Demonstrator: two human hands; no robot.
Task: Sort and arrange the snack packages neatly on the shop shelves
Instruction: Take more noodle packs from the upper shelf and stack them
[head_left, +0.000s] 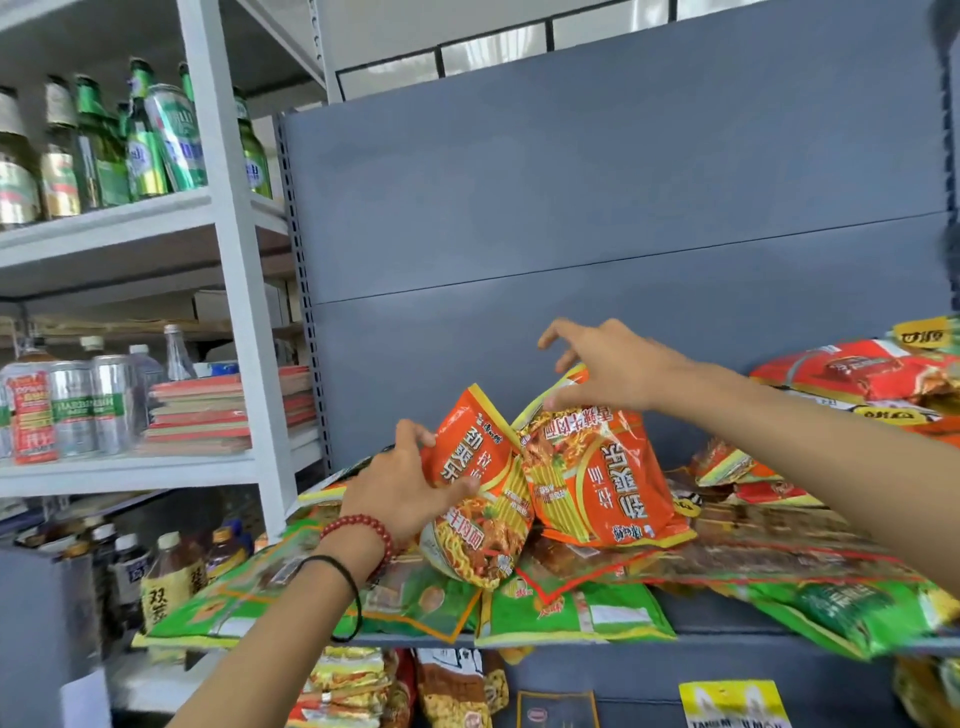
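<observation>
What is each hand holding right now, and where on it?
Left hand grips the left orange noodle packet by its upper left edge; right hand pinches the right orange noodle packet at its top edge.

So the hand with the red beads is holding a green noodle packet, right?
Not quite: the colour is wrong. The head view shows the left hand, the one with the red beads, holding an orange noodle packet. The green packets lie flat on the shelf underneath. The right hand holds a second orange packet by its top.
</observation>
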